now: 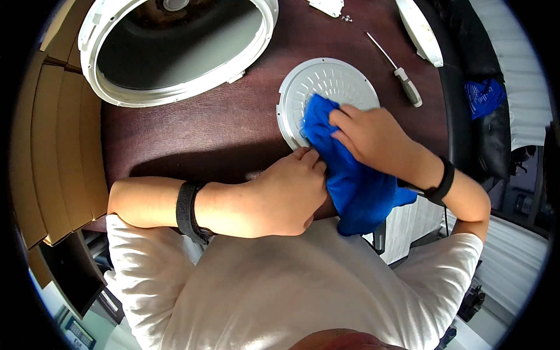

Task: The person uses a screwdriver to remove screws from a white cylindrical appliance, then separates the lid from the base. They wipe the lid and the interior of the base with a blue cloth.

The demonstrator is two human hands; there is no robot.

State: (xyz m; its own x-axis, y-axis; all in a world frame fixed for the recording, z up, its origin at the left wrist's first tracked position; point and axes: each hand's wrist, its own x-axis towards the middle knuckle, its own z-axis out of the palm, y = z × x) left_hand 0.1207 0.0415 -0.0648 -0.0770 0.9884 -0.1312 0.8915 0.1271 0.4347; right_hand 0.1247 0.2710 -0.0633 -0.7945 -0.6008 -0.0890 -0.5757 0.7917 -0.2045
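Note:
A round white vented disc, with slots spread in rings, lies on the dark brown table near its front edge. My right hand pinches a blue cloth and presses part of it onto the disc. The rest of the cloth hangs over the table's front edge toward my lap. My left hand is closed at the disc's near rim, fingertips touching its edge. The cloth and my hands hide the near part of the disc.
A large white ring-shaped housing with a dark inside stands at the far left. To the right lie a screwdriver, small screws, a white part and a curved white piece. Cardboard boxes line the left side.

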